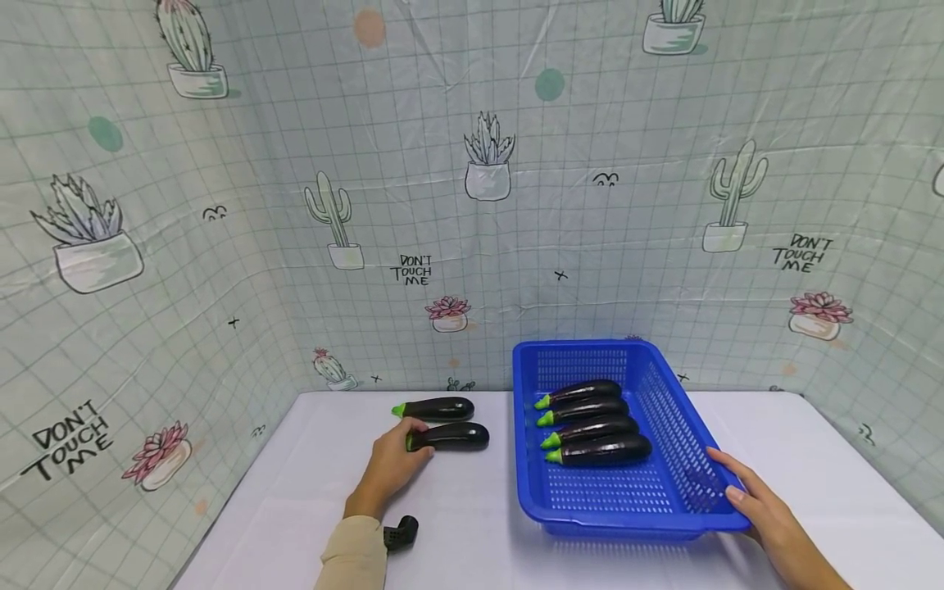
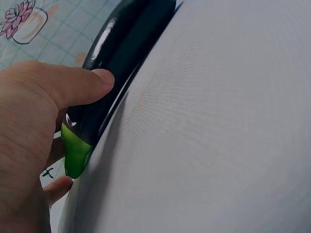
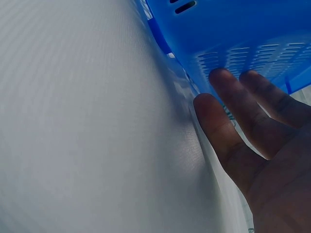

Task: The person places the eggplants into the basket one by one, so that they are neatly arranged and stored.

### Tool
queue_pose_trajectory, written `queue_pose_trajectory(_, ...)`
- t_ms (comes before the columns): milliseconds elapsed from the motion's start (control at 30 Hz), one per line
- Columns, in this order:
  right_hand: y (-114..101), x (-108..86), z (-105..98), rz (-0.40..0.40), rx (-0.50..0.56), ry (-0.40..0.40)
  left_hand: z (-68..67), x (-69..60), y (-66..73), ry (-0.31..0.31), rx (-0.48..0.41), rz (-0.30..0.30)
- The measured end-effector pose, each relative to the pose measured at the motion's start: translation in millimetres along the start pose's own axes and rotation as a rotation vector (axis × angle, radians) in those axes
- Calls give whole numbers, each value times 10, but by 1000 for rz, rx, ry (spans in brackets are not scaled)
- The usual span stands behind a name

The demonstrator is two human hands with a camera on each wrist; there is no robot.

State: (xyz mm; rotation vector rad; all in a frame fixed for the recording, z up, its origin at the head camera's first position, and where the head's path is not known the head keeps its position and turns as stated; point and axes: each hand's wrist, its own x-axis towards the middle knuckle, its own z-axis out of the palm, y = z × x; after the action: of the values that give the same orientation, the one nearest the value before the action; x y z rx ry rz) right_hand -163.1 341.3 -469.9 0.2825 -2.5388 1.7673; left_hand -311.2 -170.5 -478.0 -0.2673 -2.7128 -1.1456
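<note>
On the left of the head view, my left hand (image 1: pixel 398 456) holds a dark purple eggplant (image 1: pixel 457 437) by its green stem end, the thumb lying along its side. This eggplant (image 2: pixel 114 68) and its green cap show close up in the left wrist view. A second eggplant (image 1: pixel 438 409) lies just behind it on the table. My right hand (image 1: pixel 763 508) grips the right rim of a blue plastic basket (image 1: pixel 531 492) near its front corner. In the right wrist view, fingers (image 3: pixel 228 131) of that hand extend along the basket's outer wall.
Several eggplants (image 1: pixel 601 449) lie side by side in the basket, green ends to the left. The white table (image 1: pixel 472 549) meets a cloth backdrop (image 1: pixel 560 229) printed with cacti. A black device (image 1: pixel 401 533) is on my left wrist.
</note>
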Motion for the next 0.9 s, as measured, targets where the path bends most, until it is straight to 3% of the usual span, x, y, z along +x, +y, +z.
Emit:
queue_pose_trajectory(300, -12, -3, 9, 15, -1, -7, -2, -4, -23, -32, 35, 32)
queue_pose_trajectory(533, -7, -4, 8, 18, -2, -6, 2, 9, -42, -37, 81, 115)
queue_pose_trajectory(900, 26, -16, 5, -19, 2, 7, 21, 11, -24, -39, 97, 94)
